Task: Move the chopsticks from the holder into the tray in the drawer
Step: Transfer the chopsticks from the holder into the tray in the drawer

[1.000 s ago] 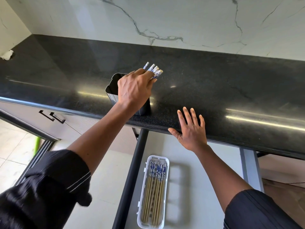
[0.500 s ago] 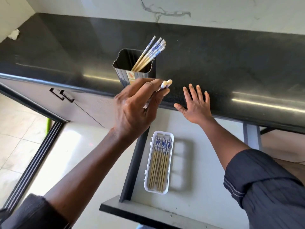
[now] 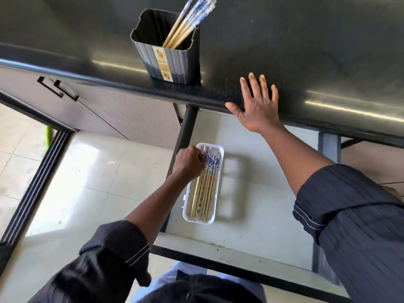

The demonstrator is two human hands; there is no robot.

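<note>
Left hand (image 3: 189,163) now down from countertop (image 3: 306,51), clenched on chopsticks (image 3: 205,189) in drawer (image 3: 251,232) tray (image 3: 197,220); right hand (image 3: 259,107) flat, released.

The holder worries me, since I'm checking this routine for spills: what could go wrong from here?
1. The holder stands near the countertop edge with its remaining chopsticks leaning to one side; a careless grab might tip it off.
2. The left hand is at the white tray, which already holds several; added ones could lie crooked.
</note>
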